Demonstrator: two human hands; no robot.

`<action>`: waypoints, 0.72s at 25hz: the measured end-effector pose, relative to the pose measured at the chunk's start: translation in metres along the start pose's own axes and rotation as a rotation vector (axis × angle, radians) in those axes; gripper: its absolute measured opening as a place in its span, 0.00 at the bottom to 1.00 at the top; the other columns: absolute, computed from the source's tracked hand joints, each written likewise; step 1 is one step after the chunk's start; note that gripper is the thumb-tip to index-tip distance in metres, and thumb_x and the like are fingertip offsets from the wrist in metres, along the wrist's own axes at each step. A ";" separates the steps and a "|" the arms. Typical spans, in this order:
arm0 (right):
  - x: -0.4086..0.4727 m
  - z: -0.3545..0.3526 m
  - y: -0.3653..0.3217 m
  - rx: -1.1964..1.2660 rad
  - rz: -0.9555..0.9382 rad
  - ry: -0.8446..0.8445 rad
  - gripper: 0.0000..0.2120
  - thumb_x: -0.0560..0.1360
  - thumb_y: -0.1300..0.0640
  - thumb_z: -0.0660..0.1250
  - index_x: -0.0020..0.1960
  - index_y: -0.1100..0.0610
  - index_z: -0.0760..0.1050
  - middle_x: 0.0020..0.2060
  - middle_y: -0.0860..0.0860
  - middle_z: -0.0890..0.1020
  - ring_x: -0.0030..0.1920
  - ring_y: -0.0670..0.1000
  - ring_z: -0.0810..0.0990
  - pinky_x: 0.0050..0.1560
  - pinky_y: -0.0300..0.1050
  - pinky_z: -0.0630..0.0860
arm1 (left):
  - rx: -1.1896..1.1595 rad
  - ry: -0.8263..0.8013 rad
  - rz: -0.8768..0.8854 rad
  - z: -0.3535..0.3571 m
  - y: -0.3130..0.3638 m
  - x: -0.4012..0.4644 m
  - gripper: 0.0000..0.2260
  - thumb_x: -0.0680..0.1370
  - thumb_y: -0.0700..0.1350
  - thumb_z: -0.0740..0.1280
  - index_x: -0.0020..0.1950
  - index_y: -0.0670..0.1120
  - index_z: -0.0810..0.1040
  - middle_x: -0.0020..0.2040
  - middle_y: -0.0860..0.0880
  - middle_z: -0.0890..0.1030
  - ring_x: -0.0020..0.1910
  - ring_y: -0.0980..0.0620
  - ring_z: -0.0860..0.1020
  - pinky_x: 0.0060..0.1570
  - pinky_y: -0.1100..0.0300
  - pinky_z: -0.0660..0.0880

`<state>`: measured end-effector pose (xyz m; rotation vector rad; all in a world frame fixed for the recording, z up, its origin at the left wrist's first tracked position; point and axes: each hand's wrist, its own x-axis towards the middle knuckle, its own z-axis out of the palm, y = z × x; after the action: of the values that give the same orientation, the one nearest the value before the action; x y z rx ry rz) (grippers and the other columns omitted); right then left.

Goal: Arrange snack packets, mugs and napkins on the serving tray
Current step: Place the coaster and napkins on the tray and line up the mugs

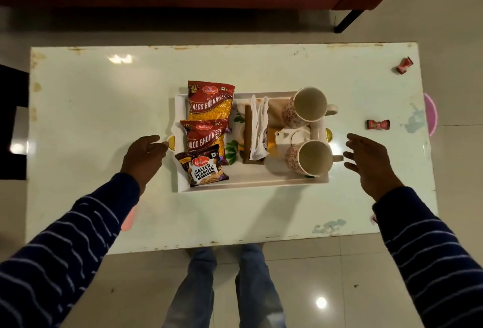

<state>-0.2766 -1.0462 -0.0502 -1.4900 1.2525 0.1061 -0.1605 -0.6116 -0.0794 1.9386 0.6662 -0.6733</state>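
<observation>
- Watching from my end, I see the white rectangular serving tray (183, 187) sitting near the middle of the pale glossy table (86, 118), already loaded: two red aloo bhujia sev packets (210, 101) and a dark salted peanuts packet (202, 166) overlap down its left side, white folded napkins (258, 126) stand in a brown holder (247, 134) at the centre, and two white mugs with red floral print (309, 104) stand on its right side.
- My left hand (145, 159) is loosely curled, holding nothing, fingertips just beside the gold left handle (171, 142). My right hand (369, 165) is spread wide, apart from the gold right handle (328, 135).
- Risk, as I judge it: the mugs stand tall with handles overhanging the right rim, so a reach there could knock one. An uneven lift could tip the mugs or slide the loose packets.
- The top packet overhangs the far rim and could drop off.
- Room: bare table lies on all sides; two red wrapped sweets (378, 124) lie well apart to the right, and the near table edge is well clear.
</observation>
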 end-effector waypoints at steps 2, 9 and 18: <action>0.013 0.009 0.005 -0.081 -0.010 -0.060 0.17 0.79 0.62 0.63 0.66 0.56 0.76 0.44 0.51 0.80 0.44 0.52 0.77 0.48 0.48 0.76 | -0.026 -0.010 -0.035 0.011 -0.002 0.003 0.21 0.80 0.48 0.67 0.72 0.46 0.70 0.59 0.43 0.81 0.55 0.44 0.81 0.57 0.45 0.77; 0.045 0.027 0.005 -0.130 -0.003 -0.113 0.15 0.78 0.63 0.65 0.63 0.56 0.79 0.46 0.53 0.82 0.43 0.55 0.81 0.41 0.51 0.80 | -0.093 0.047 -0.122 0.032 -0.005 0.014 0.13 0.81 0.45 0.65 0.66 0.47 0.77 0.57 0.43 0.82 0.50 0.44 0.83 0.51 0.46 0.81; 0.054 0.042 0.012 -0.109 0.008 -0.022 0.12 0.74 0.66 0.68 0.51 0.53 0.84 0.35 0.51 0.83 0.27 0.45 0.79 0.26 0.37 0.76 | -0.220 0.105 -0.110 0.030 0.019 0.034 0.13 0.82 0.46 0.65 0.66 0.49 0.77 0.58 0.44 0.82 0.45 0.46 0.82 0.39 0.55 0.78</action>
<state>-0.2392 -1.0453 -0.1088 -1.5732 1.2524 0.1983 -0.1285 -0.6402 -0.1035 1.7523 0.8800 -0.5431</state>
